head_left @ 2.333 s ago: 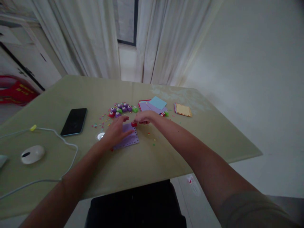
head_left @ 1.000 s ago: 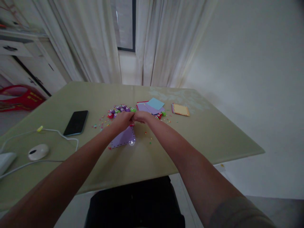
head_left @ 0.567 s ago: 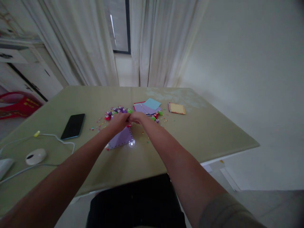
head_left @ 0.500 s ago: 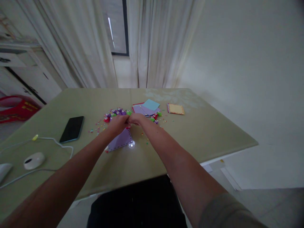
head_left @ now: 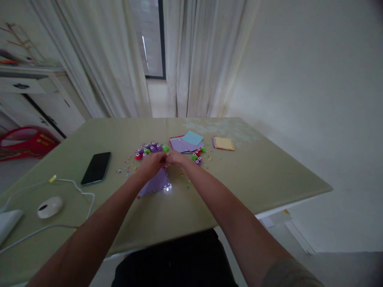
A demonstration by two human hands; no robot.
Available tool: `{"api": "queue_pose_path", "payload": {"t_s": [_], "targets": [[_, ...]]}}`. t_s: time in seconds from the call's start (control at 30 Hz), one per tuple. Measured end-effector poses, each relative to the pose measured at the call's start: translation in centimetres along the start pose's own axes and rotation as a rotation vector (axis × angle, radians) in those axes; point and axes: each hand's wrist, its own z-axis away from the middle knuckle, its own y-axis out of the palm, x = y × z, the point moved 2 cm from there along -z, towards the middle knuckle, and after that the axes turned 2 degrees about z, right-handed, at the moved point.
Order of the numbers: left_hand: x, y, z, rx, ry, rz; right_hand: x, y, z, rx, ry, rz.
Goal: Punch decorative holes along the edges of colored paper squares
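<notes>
My left hand [head_left: 152, 164] and my right hand [head_left: 176, 158] meet over the middle of the table, fingers curled together. Whatever they pinch is hidden or too small to name. Beneath them lies a purple card [head_left: 155, 183] with a dotted border. Just beyond the left hand sits a cluster of small purple, green and red balls with eye-like spots [head_left: 153, 149]. More such balls [head_left: 197, 154] are grouped to the right of my right hand. Tiny coloured bits [head_left: 128, 164] are strewn to the left of the card.
Behind the hands lie purple and red cards topped by a light blue one [head_left: 193, 138]. A stack of yellow cards [head_left: 224, 143] sits farther right. On the left are a dark phone [head_left: 96, 168], a white oval device [head_left: 50, 207] and a white cable [head_left: 72, 181].
The camera view has tilted slightly, so everything sits a little lower and farther right. Both hands stay together above the purple card, with their fingers shifted slightly.
</notes>
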Motion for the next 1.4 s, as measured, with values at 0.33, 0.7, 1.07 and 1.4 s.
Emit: {"api": "queue_pose_path", "payload": {"t_s": [0.33, 0.7, 1.07, 1.4], "targets": [[1.5, 3.2, 1.6, -0.153, 0.147, 0.180, -2.9, 1.3, 2.2, -0.090, 0.089, -0.090], [4.2, 4.3, 2.2, -0.247, 0.253, 0.346, -3.2, 1.1, 3.9, -0.210, 0.029, -0.289], [4.2, 3.2, 3.3, -0.072, -0.032, 0.167, -2.3, 1.3, 4.7, -0.253, -0.029, -0.060], [3.4, 3.0, 3.0, 0.142, -0.212, 0.043, -3.3, -1.6, 5.1, -0.465, 0.289, 0.527]]}}
